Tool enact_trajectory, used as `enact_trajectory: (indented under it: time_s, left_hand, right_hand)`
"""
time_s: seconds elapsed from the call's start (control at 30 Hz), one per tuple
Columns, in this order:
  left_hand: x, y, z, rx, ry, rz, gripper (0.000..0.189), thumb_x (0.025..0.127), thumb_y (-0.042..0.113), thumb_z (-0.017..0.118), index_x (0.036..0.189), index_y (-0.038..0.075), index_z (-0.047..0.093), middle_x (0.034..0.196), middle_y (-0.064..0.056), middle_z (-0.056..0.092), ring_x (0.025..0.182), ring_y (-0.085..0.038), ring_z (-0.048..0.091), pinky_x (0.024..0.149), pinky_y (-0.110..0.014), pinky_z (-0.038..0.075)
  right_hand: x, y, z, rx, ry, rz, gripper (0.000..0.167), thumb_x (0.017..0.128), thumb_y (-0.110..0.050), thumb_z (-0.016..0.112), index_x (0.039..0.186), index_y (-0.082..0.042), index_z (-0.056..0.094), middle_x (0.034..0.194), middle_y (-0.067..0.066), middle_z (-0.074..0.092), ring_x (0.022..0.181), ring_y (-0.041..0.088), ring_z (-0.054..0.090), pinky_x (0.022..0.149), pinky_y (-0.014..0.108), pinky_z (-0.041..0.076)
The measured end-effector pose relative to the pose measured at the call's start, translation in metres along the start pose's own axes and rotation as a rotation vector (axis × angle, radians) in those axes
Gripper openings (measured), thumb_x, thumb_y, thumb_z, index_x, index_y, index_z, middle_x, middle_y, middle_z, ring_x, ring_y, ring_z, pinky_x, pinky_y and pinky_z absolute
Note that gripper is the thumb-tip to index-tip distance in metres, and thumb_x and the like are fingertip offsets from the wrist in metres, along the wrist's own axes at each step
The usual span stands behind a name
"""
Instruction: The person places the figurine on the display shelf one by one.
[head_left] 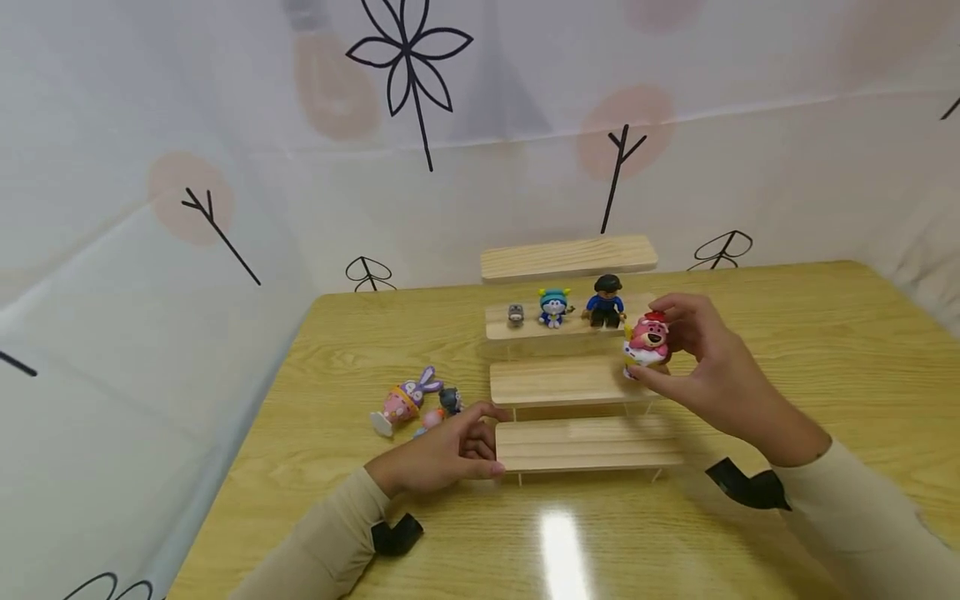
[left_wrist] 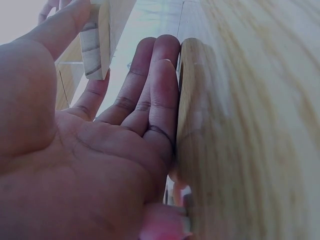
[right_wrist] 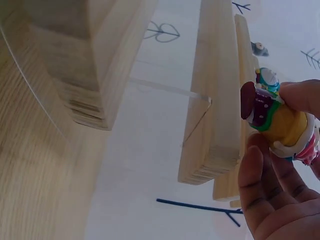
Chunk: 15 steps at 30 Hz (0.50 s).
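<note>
My right hand (head_left: 708, 367) pinches a pink bear figurine (head_left: 649, 337) with a red top between thumb and fingers. The figurine is upright in front of the right end of the tiered wooden display stand (head_left: 570, 379). In the right wrist view, the figurine's yellow and purple lower part (right_wrist: 285, 122) shows between the fingertips. My left hand (head_left: 450, 450) grips the left end of the stand's lowest board (head_left: 588, 454). The left wrist view shows the thumb and a finger on either side of the board end (left_wrist: 95, 47), with the other fingers by the tabletop.
On the stand's second board from the top stand a small grey figure (head_left: 515, 315), a blue figure (head_left: 553, 308) and a black-capped figure (head_left: 605, 302). A rabbit figurine (head_left: 405, 400) and smaller figures, including a dark one (head_left: 451, 401), lie left of the stand. Patterned cloth (head_left: 450, 192) hangs behind.
</note>
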<state>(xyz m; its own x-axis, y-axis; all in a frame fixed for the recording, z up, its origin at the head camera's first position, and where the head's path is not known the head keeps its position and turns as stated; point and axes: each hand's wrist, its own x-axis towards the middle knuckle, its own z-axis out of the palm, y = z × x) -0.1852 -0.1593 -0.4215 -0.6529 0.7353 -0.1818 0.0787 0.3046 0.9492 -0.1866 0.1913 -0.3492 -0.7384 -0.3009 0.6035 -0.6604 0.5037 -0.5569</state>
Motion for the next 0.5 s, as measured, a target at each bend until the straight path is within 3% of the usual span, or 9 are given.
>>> enact_trajectory:
  time_s: [0.5]
  left_hand:
    - [-0.001, 0.0015, 0.0001, 0.008, 0.004, -0.008, 0.06, 0.097, 0.019, 0.067, 0.148, 0.019, 0.034, 0.103, -0.005, 0.063, 0.102, -0.013, 0.067, 0.09, -0.027, 0.055]
  right_hand:
    - [-0.0003, 0.0023, 0.0058, -0.114, -0.036, -0.048, 0.082, 0.065, 0.009, 0.089, 0.131, 0.003, 0.042, 0.105, 0.01, 0.063, 0.088, -0.006, 0.054, 0.074, 0.005, 0.048]
